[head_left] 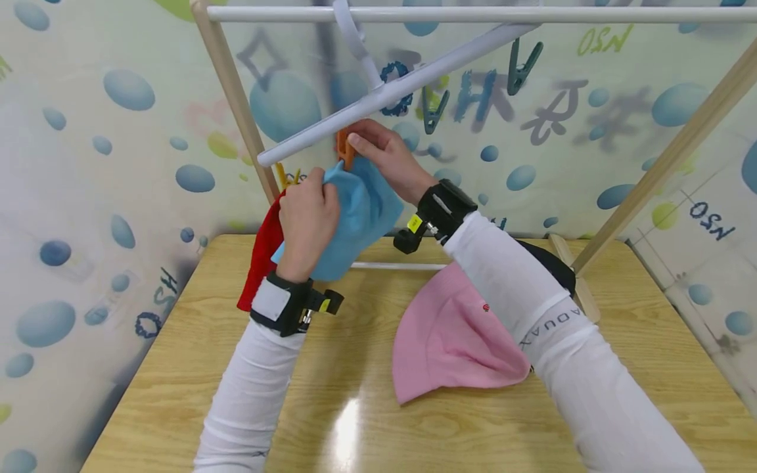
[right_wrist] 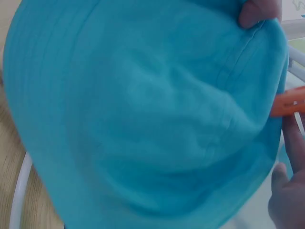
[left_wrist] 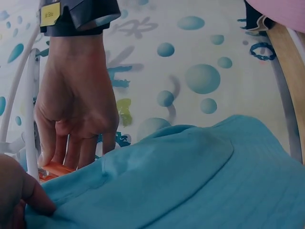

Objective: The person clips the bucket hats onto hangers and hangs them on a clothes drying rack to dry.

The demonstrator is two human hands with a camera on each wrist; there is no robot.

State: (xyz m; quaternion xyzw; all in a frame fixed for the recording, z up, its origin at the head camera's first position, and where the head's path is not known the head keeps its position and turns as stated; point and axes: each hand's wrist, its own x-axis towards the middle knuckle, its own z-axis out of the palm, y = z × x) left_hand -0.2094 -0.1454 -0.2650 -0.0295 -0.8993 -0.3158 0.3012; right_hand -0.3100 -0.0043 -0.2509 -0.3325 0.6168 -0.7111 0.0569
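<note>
A light blue bucket hat (head_left: 362,220) hangs below the low end of a tilted white hanger (head_left: 414,80). My left hand (head_left: 309,220) pinches the hat's cloth near its top, thumb and fingers on the fabric (left_wrist: 190,176). My right hand (head_left: 393,157) pinches an orange clothes clip (head_left: 345,150) under the hanger bar. In the right wrist view the clip (right_wrist: 289,102) sits at the edge of the blue cloth (right_wrist: 157,109). Behind my left hand a red hat (head_left: 259,266) hangs beside a yellow clip (head_left: 281,176), partly hidden.
Two dark green clips (head_left: 434,112) hang from the hanger's higher side. The hanger hooks over the white rail (head_left: 473,14) of a wooden-legged rack (head_left: 230,85). A pink bucket hat (head_left: 449,341) lies on the wooden table (head_left: 331,368), near a black item (head_left: 547,263) partly behind my right sleeve.
</note>
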